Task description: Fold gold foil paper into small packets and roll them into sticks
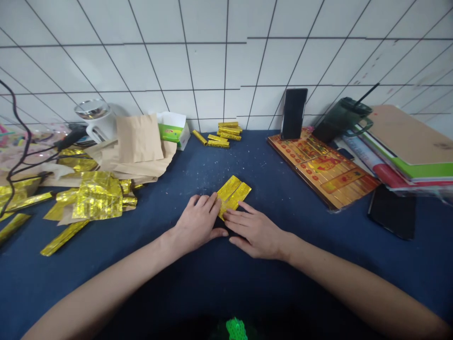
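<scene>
A folded strip of gold foil paper lies on the dark blue tabletop, between my hands. My left hand holds its left edge with the fingertips. My right hand rests flat across its lower end. To the left lies a heap of crumpled gold foil sheets, with loose gold strips around it. A small pile of folded gold bars stands at the back.
Brown paper sheets, a tissue box and a white kettle stand back left, with a black cable. On the right are a printed orange board, an upright phone, a dark phone and stacked books.
</scene>
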{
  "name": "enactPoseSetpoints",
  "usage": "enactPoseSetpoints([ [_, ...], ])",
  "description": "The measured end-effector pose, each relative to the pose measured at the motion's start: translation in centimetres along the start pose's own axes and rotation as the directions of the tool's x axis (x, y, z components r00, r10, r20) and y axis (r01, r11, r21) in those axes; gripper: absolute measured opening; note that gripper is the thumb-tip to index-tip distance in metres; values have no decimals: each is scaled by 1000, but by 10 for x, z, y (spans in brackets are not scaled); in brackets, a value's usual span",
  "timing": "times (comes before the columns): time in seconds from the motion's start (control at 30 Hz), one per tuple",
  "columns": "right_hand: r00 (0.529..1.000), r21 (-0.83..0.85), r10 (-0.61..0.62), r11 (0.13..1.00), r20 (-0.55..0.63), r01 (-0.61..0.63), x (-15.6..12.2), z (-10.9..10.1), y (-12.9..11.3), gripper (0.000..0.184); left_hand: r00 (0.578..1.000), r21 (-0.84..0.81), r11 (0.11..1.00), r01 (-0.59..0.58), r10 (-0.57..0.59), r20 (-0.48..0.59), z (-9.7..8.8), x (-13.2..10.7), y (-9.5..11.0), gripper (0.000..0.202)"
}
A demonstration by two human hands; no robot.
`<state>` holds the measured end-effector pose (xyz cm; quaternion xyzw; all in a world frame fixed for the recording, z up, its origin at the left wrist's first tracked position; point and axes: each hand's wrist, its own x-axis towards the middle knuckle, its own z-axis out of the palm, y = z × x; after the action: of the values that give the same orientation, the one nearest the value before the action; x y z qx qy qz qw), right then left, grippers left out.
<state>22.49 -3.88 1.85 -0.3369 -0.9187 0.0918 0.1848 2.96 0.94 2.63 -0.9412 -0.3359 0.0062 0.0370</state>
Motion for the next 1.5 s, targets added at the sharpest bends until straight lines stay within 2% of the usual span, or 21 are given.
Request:
enactPoseSetpoints([
  [0.17,999,-46,8,999,34,-6,2,0,0,32,1000,5,1000,2,-1,-20,-1,-1,4,61],
  [0.4,997,-97,24,995,74,-17,-1,4,-1,35,992,-24,999,38,-41,-122,3,2,-1,31],
  [0.57,997,-154,25,988,77,-13,1,5,-4,36,983,-70,996,62,-72,-166,6,3,-6,28],
  [0.8,995,-190,42,982,87,-25,3,3,-9,38,986,-75,995,71,-82,-148,8,1,-6,30],
  [1.03,998,-59,0,998,69,4,1,-1,-8,41,992,-69,996,55,-62,-110,8,0,-2,37],
  [1.17,996,79,-3,997,85,-4,3,-2,-15,55,999,-148,988,-39,37,-16,2,0,-16,39],
  [1.27,992,224,43,972,117,-68,4,-3,-23,73,994,-239,969,-64,83,69,-5,0,-25,40],
  [1.33,987,310,75,944,143,-117,5,-5,-26,77,990,-274,959,-69,99,99,-9,-1,-28,40],
  [1.4,983,361,88,922,160,-142,6,-8,-28,70,988,-287,955,-78,112,105,-10,-2,-29,40],
  [1.5,988,369,108,918,114,-143,9,-14,-23,43,987,-274,957,-96,126,94,-7,-4,-29,39],
])
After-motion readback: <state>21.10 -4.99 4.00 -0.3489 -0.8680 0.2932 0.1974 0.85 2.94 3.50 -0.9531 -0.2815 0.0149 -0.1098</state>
